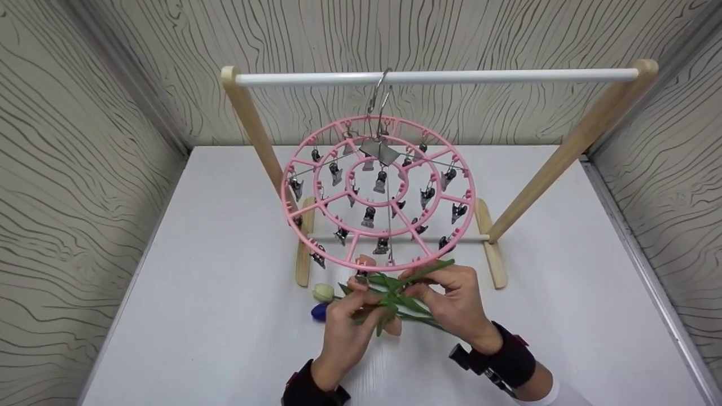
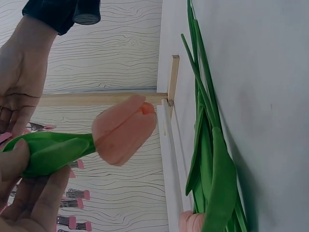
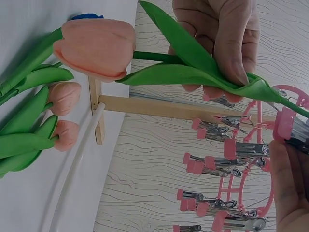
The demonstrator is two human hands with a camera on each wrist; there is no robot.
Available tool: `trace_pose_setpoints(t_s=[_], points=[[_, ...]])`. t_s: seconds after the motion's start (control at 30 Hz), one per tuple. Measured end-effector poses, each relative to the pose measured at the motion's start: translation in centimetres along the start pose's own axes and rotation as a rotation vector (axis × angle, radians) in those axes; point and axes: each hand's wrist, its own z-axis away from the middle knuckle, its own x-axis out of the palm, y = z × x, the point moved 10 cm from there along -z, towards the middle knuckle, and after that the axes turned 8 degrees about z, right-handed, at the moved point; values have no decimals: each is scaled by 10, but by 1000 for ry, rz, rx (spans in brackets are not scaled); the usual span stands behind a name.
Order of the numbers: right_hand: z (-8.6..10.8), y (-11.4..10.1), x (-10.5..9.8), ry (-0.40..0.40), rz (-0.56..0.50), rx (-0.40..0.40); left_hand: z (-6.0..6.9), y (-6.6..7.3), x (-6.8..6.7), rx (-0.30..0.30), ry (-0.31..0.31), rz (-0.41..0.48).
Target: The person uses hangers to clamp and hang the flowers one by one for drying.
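Note:
My left hand (image 1: 347, 332) pinches a pink artificial tulip (image 2: 124, 130) by its green leaves and stem. In the wrist views its bloom points down towards the table and its stem runs up to a hanging metal clip (image 3: 287, 125) with pink tips. My right hand (image 1: 457, 301) holds that clip at the stem; whether the clip has closed on the stem I cannot tell. Both hands work just below the near rim of a round pink clip hanger (image 1: 379, 192). More tulips lie beneath, among them a white tulip (image 1: 323, 292), a blue tulip (image 1: 319, 312) and pink tulips (image 3: 65, 98).
The hanger hooks over the white bar (image 1: 440, 77) of a wooden rack (image 1: 541, 163). Several other metal clips (image 1: 427, 196) dangle from its rings. Beneath the rack is a white table (image 1: 237, 327), with wood-patterned panels (image 1: 507, 34) around it.

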Motion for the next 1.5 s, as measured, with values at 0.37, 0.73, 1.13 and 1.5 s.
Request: trace_pose_setpoints(t_s=[0.37,0.73,1.13,1.5], points=[[1,-3,4,40,-18,-60,-1,0,-2,-9,13,-62],[1,-4,10,53,-18,-54,-4,3,-1,51,7,-60],[5,1,16,3,45,15,-5,-3,-4,48,1,-88],[18,0,4,0,133,16,-6,-15,-17,-34,14,-89]])
